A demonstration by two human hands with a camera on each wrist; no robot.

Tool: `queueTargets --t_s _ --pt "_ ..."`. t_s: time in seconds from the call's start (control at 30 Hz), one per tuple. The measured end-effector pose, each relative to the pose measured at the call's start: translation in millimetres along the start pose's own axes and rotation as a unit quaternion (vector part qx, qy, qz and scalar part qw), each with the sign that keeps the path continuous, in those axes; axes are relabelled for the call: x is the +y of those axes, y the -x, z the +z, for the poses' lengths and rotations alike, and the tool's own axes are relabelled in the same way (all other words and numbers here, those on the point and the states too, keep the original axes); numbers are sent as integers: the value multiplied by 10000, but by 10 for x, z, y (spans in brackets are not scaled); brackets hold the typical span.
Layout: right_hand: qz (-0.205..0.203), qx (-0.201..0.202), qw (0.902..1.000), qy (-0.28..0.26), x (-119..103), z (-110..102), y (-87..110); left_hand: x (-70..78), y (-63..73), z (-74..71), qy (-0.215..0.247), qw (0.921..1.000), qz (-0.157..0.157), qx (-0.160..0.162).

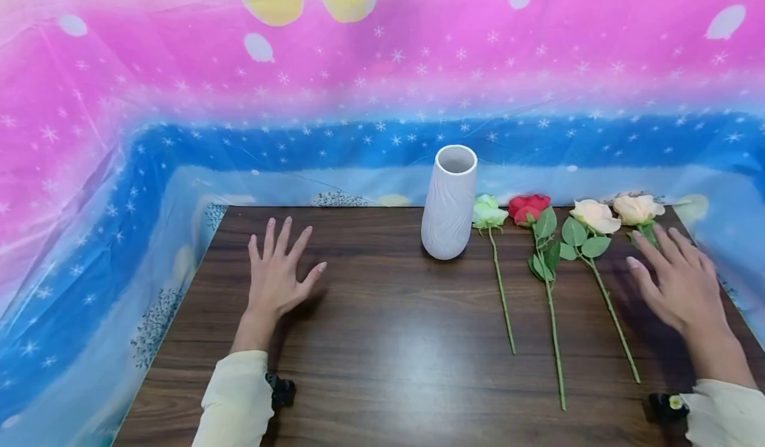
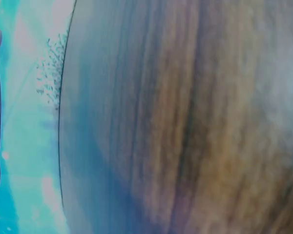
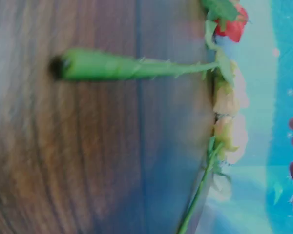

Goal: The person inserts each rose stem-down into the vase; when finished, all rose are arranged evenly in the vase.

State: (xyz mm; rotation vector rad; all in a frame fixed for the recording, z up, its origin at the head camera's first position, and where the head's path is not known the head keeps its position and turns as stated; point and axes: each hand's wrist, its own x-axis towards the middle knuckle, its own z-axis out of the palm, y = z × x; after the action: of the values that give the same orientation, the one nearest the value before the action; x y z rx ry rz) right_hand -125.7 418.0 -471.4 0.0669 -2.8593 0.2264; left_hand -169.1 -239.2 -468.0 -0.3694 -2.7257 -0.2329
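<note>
My left hand (image 1: pixel 276 277), fingers spread, is over the left part of the brown wooden table (image 1: pixel 358 341) and holds nothing. My right hand (image 1: pixel 681 281) is also spread, over the right side, nearest the peach rose (image 1: pixel 638 209), whose stem it mostly hides in the head view; whether it touches the stem I cannot tell. Left of that lie a cream rose (image 1: pixel 594 216), a red rose (image 1: pixel 528 208) and a pale green rose (image 1: pixel 489 213), blooms toward the far edge. A white ribbed vase (image 1: pixel 448 214) stands upright beside the green rose. In the right wrist view a green stem (image 3: pixel 107 66) looms close.
A pink and blue cloth (image 1: pixel 382 88) with snowflakes hangs behind the table and along its sides. Black wrist cameras sit at the left sleeve (image 1: pixel 236 394) and the right sleeve (image 1: pixel 726 410). The table's far edge runs just behind the vase.
</note>
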Motion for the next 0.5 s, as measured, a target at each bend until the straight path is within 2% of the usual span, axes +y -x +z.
queueTargets --t_s 0.17,0.3,0.5 --pt "133 172 9993 -311 -78 -65 -5 94 -49 -22 56 9998 93 180" --pt "136 277 9975 -643 -118 -111 -20 184 -81 -44 282 9986 94 427" --pt "79 135 9873 -1579 -234 -222 -38 408 -186 -95 820 9956 -160 419"
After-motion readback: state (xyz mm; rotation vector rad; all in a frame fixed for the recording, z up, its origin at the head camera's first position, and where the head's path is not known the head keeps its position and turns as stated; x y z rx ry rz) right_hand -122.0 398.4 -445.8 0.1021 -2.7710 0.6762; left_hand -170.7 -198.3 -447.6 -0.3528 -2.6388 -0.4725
